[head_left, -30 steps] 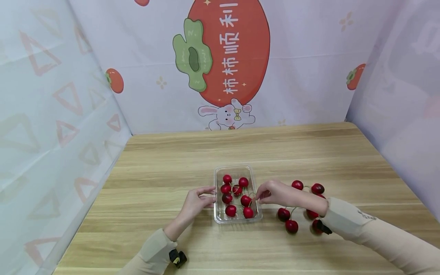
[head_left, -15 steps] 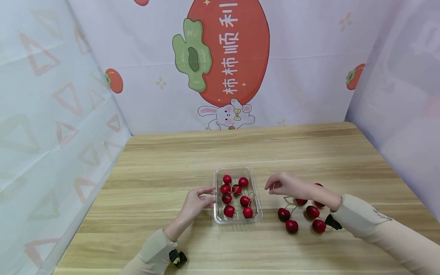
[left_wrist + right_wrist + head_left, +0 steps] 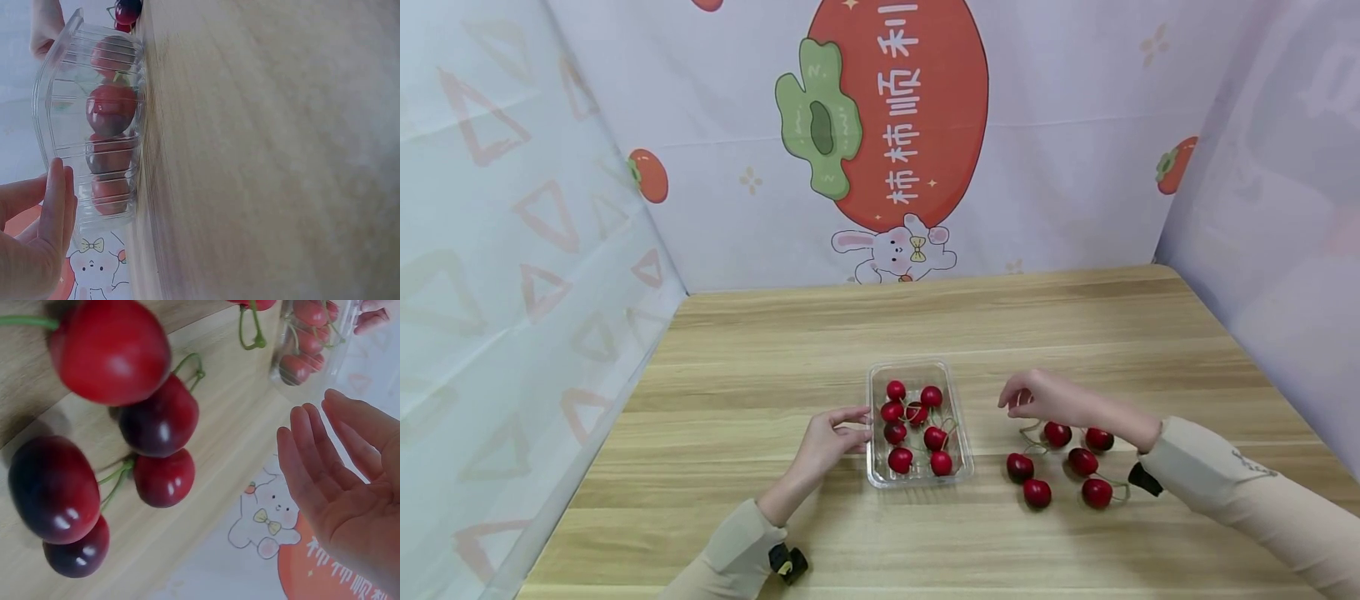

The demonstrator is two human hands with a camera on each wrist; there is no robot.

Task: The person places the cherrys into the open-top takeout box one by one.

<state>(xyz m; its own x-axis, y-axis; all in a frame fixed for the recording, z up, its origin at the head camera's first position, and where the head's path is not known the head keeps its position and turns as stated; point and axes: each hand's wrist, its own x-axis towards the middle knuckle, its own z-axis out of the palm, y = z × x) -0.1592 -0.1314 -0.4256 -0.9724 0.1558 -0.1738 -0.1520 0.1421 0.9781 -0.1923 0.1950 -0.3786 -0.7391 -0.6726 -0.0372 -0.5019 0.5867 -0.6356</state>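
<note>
Right hand (image 3: 1048,398) empty, fingers loosely bent: I seem to be between pick-ups.
My left hand (image 3: 822,446), fingers straight, touches the clear rectangular plastic tray (image 3: 919,482) of round red cherries (image 3: 936,438); next calls for pinching the glossy dark-red loose cherries (image 3: 1082,462) beside it.

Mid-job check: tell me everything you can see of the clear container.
The clear container looks like thin plastic: a rectangular tub with rounded corners, a projecting rim and ribbed side walls. It is open on top, with no lid visible. It sits upright near the middle of the wood-grain table, its long sides running away from the person. Eight red cherries lie inside. The left grip touches its left long side; the right grip is apart from it.
</note>
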